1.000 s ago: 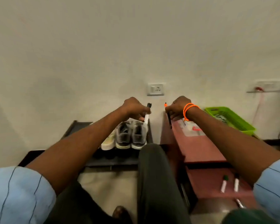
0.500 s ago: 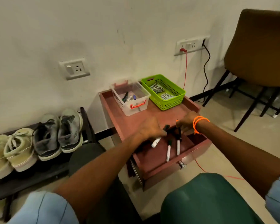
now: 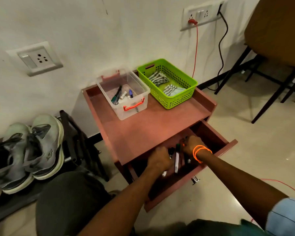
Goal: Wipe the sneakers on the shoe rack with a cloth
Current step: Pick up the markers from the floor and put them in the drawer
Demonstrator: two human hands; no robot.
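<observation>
A pair of grey sneakers (image 3: 34, 150) stands on the black shoe rack (image 3: 71, 133) at the left, away from both hands. Folded striped cloths (image 3: 160, 79) lie in a green basket (image 3: 177, 99) on the red-brown side table (image 3: 143, 126). Both hands are inside the table's open drawer (image 3: 216, 138). My left hand (image 3: 158, 160) grips a white marker with a black cap, whose ends show on either side of the fist. My right hand (image 3: 191, 145), with orange bands at the wrist, curls round a dark marker with an orange tip. Between them lies a green-capped marker (image 3: 177, 159).
A clear plastic box (image 3: 124, 92) with pens stands beside the basket. A brown chair (image 3: 279, 31) with black legs is at the right. Red and black cables hang from the wall socket (image 3: 201, 14). My knees fill the lower edge.
The view has swung from the wall down to the side table. Both hands have come down with their markers into the open drawer.
</observation>
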